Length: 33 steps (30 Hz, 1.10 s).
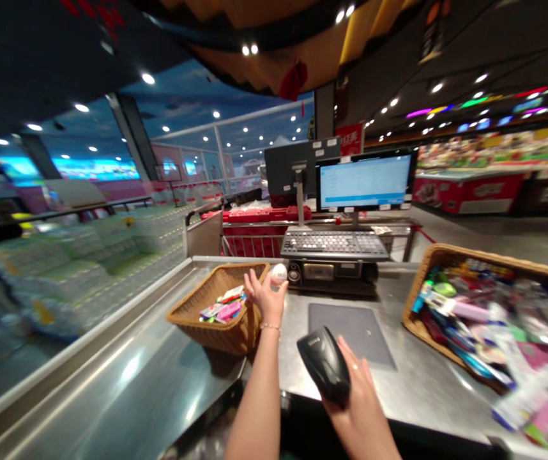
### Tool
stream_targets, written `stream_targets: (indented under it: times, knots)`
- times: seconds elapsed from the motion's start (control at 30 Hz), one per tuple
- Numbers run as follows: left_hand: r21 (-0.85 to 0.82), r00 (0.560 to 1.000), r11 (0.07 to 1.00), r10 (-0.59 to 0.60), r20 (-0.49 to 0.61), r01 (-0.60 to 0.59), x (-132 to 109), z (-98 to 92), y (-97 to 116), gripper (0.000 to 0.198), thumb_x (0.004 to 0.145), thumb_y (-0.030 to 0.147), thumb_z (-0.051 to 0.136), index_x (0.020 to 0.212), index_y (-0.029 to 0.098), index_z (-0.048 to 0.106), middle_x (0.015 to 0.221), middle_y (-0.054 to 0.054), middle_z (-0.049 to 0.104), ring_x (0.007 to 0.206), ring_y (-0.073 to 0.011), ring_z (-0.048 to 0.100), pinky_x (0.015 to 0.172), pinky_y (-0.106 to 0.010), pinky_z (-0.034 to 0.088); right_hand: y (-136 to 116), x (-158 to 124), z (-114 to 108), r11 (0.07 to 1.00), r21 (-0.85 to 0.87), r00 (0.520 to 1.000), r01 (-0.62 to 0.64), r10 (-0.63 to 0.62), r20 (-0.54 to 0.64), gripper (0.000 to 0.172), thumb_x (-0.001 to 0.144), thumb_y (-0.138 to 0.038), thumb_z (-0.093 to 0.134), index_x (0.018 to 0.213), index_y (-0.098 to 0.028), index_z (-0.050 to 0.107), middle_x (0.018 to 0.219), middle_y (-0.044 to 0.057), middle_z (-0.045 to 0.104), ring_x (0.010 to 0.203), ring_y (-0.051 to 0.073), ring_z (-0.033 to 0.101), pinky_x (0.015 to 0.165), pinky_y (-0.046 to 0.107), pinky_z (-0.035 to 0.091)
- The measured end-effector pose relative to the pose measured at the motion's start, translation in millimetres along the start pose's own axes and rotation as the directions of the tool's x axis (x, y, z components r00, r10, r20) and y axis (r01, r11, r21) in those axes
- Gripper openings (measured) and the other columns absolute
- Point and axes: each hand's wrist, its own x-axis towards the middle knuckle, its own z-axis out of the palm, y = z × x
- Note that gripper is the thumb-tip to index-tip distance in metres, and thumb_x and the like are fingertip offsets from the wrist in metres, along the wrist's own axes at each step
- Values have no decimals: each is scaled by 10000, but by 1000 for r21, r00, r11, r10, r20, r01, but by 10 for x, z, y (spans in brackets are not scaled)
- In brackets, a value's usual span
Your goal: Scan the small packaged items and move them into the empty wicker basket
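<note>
Nearest the camera, the right hand (361,412) wraps its fingers (348,361) around the grip of a black handheld barcode scanner (324,365), with a ring showing on one finger. The left hand (264,297), a thin bracelet (270,328) at its wrist, is raised with its palm turned inward. A small white egg-shaped item (279,273) sits at its fingertips, pinched between the thumb and the first finger, while the other fingers stand slightly spread (the item's far side is hidden, so its exact shape is hard to tell). Just behind that hand is a wicker basket (216,294) of small colourful packets, on a stainless steel surface (401,377). A grey scanning mat (350,332) lies beside it, and a larger wicker basket (441,268) of packaged goods sits to the right. Farther on stand a till keyboard (334,243) and a lit monitor (365,182), with shrink-wrapped bottle packs (82,268) to the left and a red chest freezer (465,191) beyond.
</note>
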Motion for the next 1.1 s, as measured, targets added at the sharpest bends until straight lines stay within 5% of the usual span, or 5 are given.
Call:
stream_targets:
  times: [1.1]
  knots:
    - [54,999,998,-35,-8,36,107,-152,-140,388,711,401,722,1054,223,686,1502,-170,334,1422,-388,212,1093,-629,260,-86,31,55,999,23,998,24,-26,51,589,798,-149,470,1381,-96,411,1481,192,426,1413,333,321,1126,639,255]
